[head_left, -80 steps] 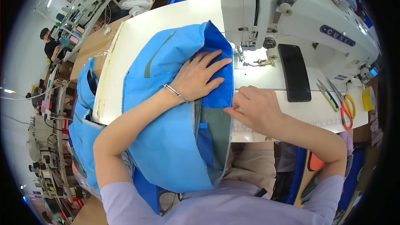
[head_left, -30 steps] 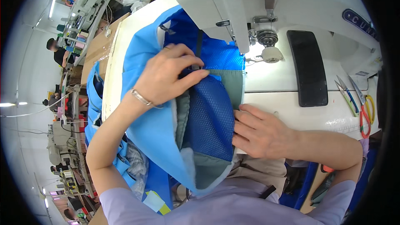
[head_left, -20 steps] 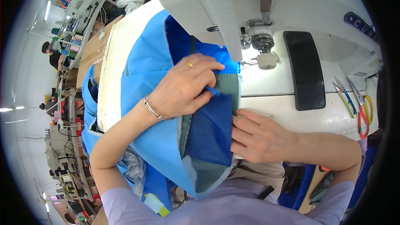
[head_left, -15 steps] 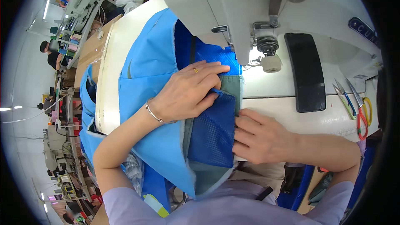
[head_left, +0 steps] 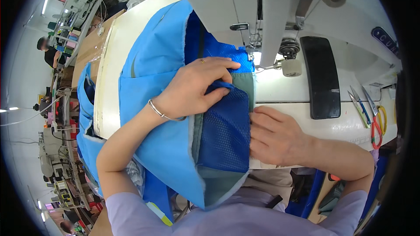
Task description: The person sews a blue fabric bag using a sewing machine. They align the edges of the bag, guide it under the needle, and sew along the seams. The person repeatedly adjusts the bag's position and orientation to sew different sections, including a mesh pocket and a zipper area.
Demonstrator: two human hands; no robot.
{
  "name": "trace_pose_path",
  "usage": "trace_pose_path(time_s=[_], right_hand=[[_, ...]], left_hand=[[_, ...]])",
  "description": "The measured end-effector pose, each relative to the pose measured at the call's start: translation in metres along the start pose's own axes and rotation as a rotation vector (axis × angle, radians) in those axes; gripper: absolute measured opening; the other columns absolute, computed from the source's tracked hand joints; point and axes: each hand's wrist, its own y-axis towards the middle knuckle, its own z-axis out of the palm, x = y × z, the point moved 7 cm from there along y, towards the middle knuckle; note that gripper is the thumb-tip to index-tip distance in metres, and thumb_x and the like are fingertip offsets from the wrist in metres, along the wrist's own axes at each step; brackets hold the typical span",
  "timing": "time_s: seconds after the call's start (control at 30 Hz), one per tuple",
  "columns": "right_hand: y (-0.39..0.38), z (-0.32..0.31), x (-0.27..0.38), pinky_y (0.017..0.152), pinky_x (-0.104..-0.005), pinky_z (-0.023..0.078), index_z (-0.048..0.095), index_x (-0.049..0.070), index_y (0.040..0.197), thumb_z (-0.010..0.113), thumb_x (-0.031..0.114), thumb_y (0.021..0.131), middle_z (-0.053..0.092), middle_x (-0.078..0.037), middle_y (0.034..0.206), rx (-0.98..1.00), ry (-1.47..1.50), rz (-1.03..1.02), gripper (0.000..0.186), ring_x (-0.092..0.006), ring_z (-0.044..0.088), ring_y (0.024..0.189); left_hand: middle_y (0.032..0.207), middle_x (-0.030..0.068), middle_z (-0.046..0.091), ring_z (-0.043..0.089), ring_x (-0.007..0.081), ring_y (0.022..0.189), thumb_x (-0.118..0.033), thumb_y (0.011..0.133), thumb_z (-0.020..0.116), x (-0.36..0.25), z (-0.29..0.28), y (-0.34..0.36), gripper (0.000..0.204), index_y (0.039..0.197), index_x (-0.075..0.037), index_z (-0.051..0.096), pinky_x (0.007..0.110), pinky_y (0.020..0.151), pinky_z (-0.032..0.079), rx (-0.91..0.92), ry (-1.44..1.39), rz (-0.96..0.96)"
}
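Note:
A light-blue fabric piece (head_left: pixel 157 83), perhaps part of a bag, lies under the white sewing machine (head_left: pixel 214 8). Its grey-green strip and a dark-blue mesh pocket (head_left: pixel 225 135) face up. My left hand (head_left: pixel 197 83) rests across it, forefinger stretched toward the presser foot (head_left: pixel 251 57), thumb and a bent finger closed on the pocket's blue bound top edge. Bright-blue mesh (head_left: pixel 225 59) runs up to the foot. Lower down, my right hand (head_left: pixel 280 137) grips the right edge of the layered fabric with curled fingers; the fingertips are partly hidden.
A black phone (head_left: pixel 321 78) lies on the machine bed to the right. Beyond it are red-handled scissors (head_left: pixel 375 126), yellow-handled scissors (head_left: pixel 383 120) and slim tools. More blue fabric (head_left: pixel 87 144) hangs at the left table edge. Other machines and people stand farther left.
My left hand's forefinger and thumb have spread farther apart, with the thumb at the pocket's edge. My right hand has shifted slightly up and right along the fabric edge. The view has shifted slightly.

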Motion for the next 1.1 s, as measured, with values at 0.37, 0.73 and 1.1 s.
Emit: trace_pose_path(time_s=[0.37, 0.73, 1.1], right_hand=[[0.007, -0.009, -0.028, 0.087, -0.0405, 0.055, 0.069, 0.000, 0.091, 0.073, 0.007, 0.068, 0.068, -0.012, 0.100, -0.073, -0.096, 0.189, 0.025, -0.0281, 0.064, 0.098], [0.004, -0.024, -0.059, 0.066, -0.0311, 0.052, 0.072, -0.003, 0.095, 0.072, 0.011, 0.089, 0.069, -0.007, 0.081, -0.158, 0.364, 0.688, 0.015, -0.0175, 0.062, 0.067], [0.000, 0.018, -0.051, 0.070, -0.0199, 0.047, 0.073, -0.003, 0.109, 0.068, 0.016, 0.102, 0.070, 0.001, 0.091, 0.086, 1.400, 1.091, 0.021, -0.0036, 0.060, 0.082]], left_hand=[[0.121, 0.0115, 0.072, 0.069, 0.0294, 0.110, -0.005, 0.090, 0.068, -0.020, -0.009, 0.010, 0.017, 0.106, -0.002, 0.066, 0.039, 0.094, 0.055, 0.030, -0.075, 0.010], [0.099, 0.0100, 0.071, 0.068, 0.0301, 0.090, -0.003, 0.087, 0.069, -0.015, 0.004, 0.002, 0.015, 0.102, -0.003, 0.068, 0.038, 0.083, 0.054, -0.122, -0.091, 0.086], [0.082, -0.0007, 0.066, 0.056, 0.0026, 0.072, 0.003, 0.089, 0.074, -0.010, -0.009, -0.005, 0.047, 0.134, -0.001, 0.064, 0.019, 0.064, 0.041, 0.056, -1.289, -0.193]])
